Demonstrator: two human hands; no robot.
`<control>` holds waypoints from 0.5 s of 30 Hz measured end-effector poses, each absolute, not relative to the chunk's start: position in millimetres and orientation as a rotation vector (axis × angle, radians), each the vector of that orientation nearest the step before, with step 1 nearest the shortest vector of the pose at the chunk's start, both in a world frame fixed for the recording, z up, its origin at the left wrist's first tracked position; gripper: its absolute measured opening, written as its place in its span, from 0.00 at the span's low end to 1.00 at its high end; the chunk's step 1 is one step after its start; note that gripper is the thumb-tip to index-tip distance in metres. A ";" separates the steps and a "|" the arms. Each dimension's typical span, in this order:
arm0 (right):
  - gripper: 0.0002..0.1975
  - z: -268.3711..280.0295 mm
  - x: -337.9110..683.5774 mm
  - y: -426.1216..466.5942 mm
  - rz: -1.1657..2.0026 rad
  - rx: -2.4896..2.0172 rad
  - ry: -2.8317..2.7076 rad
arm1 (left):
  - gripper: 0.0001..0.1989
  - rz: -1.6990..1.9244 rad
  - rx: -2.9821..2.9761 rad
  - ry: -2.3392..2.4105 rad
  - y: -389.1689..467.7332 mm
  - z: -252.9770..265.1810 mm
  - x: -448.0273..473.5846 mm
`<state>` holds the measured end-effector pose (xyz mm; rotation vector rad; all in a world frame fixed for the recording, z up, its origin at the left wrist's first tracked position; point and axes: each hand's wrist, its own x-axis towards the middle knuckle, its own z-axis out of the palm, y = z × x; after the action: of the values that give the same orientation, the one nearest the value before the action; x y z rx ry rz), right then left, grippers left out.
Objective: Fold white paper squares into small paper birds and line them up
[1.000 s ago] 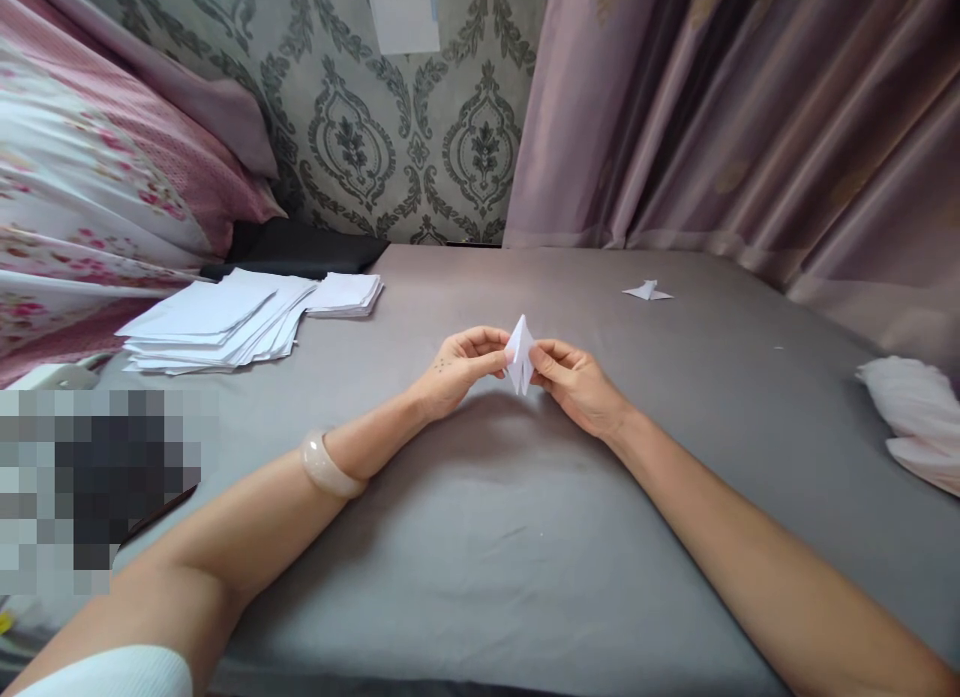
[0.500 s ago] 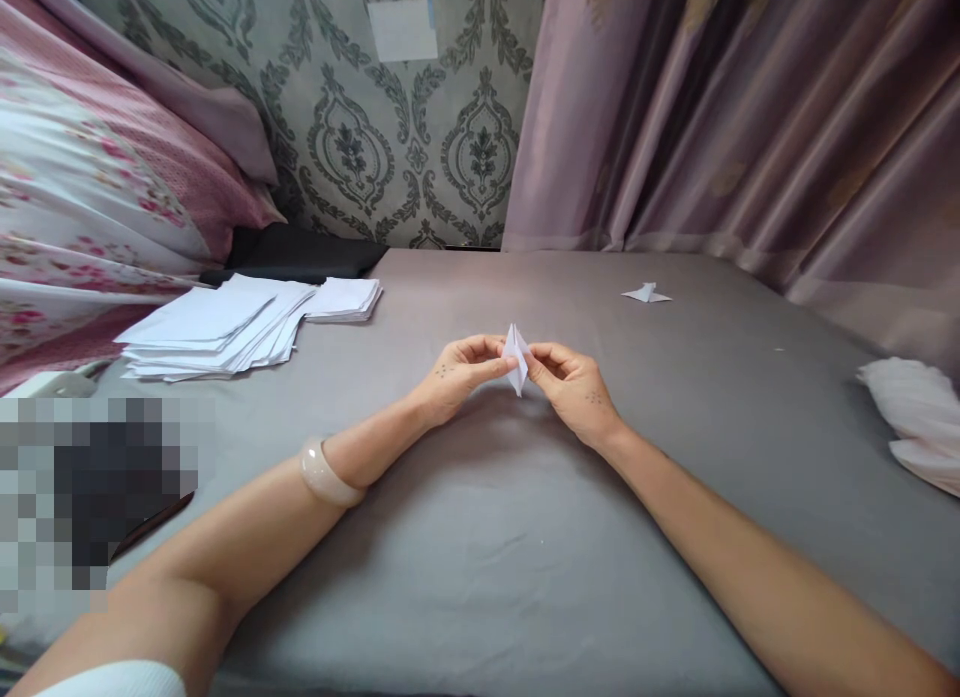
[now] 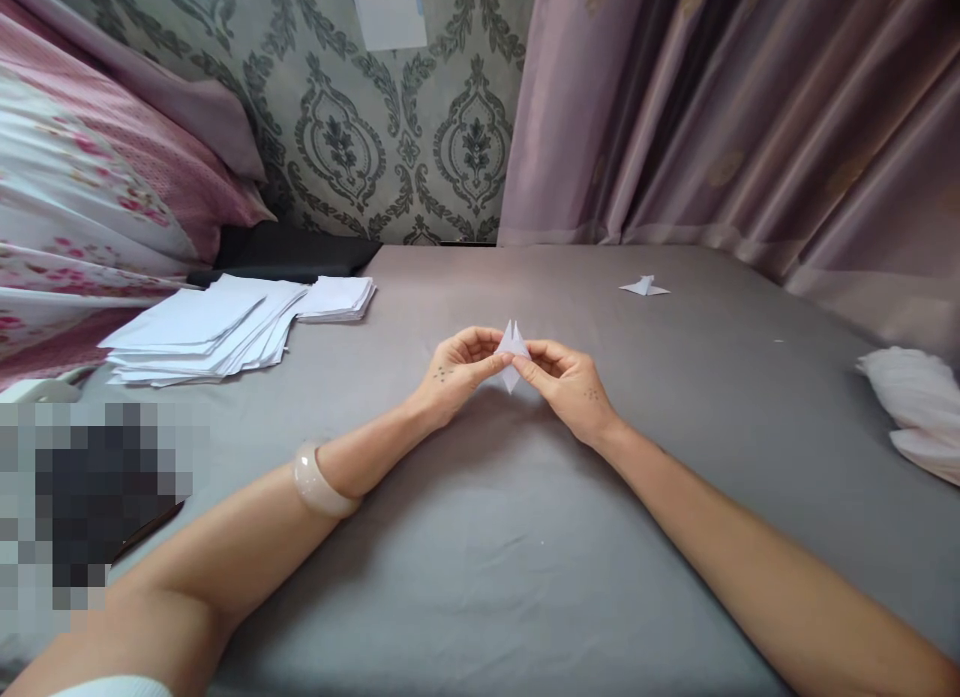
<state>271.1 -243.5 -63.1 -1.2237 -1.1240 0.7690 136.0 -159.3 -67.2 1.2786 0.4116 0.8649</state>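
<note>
Between my two hands is a small folded white paper, diamond-shaped, with two narrow points at the top and one at the bottom. My left hand pinches its left side, thumb across the front. From the right, my right hand grips it the same way, its thumb tip close to the left one. Both thumbs cover the middle of the paper, and the fingers behind it are partly hidden. The paper is held up over the grey sheet.
Stacks of white paper and a smaller stack lie at the left. A folded paper bird rests at the back right. White cloth lies at the right edge. A blurred dark object is at the lower left.
The folded paper has turned so its broad face is toward me, with two separate points showing on top. My right thumb has moved left across its front.
</note>
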 end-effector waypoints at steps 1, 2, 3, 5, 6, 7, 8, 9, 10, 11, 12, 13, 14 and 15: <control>0.14 -63.9 271.9 -242.9 0.778 -1.217 -1.115 | 0.14 0.857 1.287 0.423 -159.4 -67.1 135.6; 0.13 -64.4 272.7 -242.6 0.788 -1.208 -1.104 | 0.13 0.852 1.294 0.432 -159.3 -67.0 135.1; 0.13 -64.5 273.3 -242.4 0.800 -1.199 -1.091 | 0.13 0.849 1.298 0.441 -159.2 -66.8 134.7; 0.13 -63.6 274.1 -242.6 0.825 -1.191 -1.062 | 0.12 0.847 1.289 0.454 -158.8 -66.4 134.1; 0.13 -62.7 274.1 -242.9 0.839 -1.194 -1.045 | 0.12 0.845 1.282 0.459 -158.5 -66.4 133.9; 0.13 -61.7 274.1 -243.3 0.855 -1.205 -1.028 | 0.12 0.843 1.277 0.464 -158.0 -66.5 133.9; 0.14 -60.7 273.9 -243.7 0.874 -1.225 -1.012 | 0.12 0.844 1.273 0.468 -157.5 -66.9 133.9; 0.14 -59.9 273.7 -244.0 0.895 -1.250 -1.001 | 0.12 0.848 1.272 0.472 -157.0 -67.3 134.0; 0.14 -59.3 273.7 -244.2 0.911 -1.277 -0.995 | 0.12 0.854 1.272 0.474 -156.5 -67.8 134.1; 0.14 -59.2 273.8 -244.3 0.921 -1.303 -0.996 | 0.12 0.861 1.275 0.476 -156.0 -68.3 134.2; 0.14 -59.5 274.0 -244.1 0.922 -1.321 -1.003 | 0.12 0.865 1.277 0.477 -155.7 -68.6 134.2; 0.14 -60.2 274.4 -243.9 0.917 -1.329 -1.014 | 0.11 0.864 1.277 0.477 -155.6 -68.8 134.3; 0.13 -61.1 274.9 -243.6 0.909 -1.328 -1.026 | 0.11 0.855 1.272 0.476 -155.6 -68.7 134.2; 0.13 -62.1 275.4 -243.4 0.903 -1.320 -1.037 | 0.12 0.834 1.265 0.475 -155.8 -68.3 134.2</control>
<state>275.4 -243.4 -62.1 -1.3205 -1.0365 0.9032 134.2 -155.8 -68.3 1.2653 0.4746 0.8337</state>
